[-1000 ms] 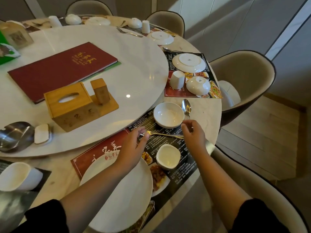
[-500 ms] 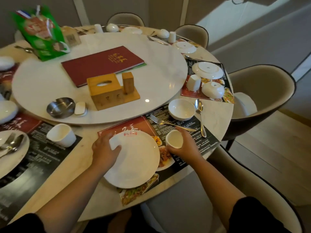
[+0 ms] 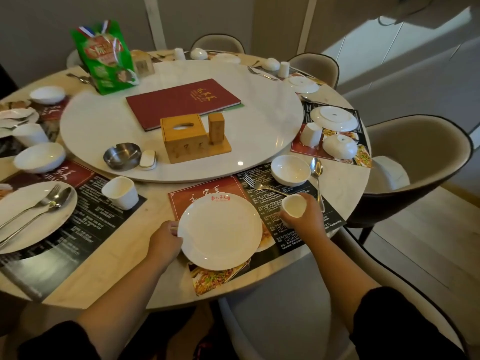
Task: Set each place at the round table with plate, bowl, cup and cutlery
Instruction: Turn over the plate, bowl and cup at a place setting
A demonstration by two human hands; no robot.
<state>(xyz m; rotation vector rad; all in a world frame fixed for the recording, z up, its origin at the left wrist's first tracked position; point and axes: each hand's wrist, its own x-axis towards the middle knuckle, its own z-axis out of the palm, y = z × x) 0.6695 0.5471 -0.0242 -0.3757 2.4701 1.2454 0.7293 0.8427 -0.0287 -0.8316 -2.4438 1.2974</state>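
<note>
Left hand (image 3: 166, 236) grips the plate's (image 3: 220, 231) left rim; right hand (image 3: 302, 216) wraps the cup (image 3: 293, 206), seemingly lifted. Set it upright, right of the plate.

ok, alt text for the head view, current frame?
A person's left hand grips the rim of a white plate on a placemat at a round table, while the right hand holds a white cup beside it. A bowl, fork and spoon lie just beyond.

L hand (image 3: 166, 241) on plate (image 3: 220, 231), R hand (image 3: 306, 216) holds cup (image 3: 293, 206)
</note>
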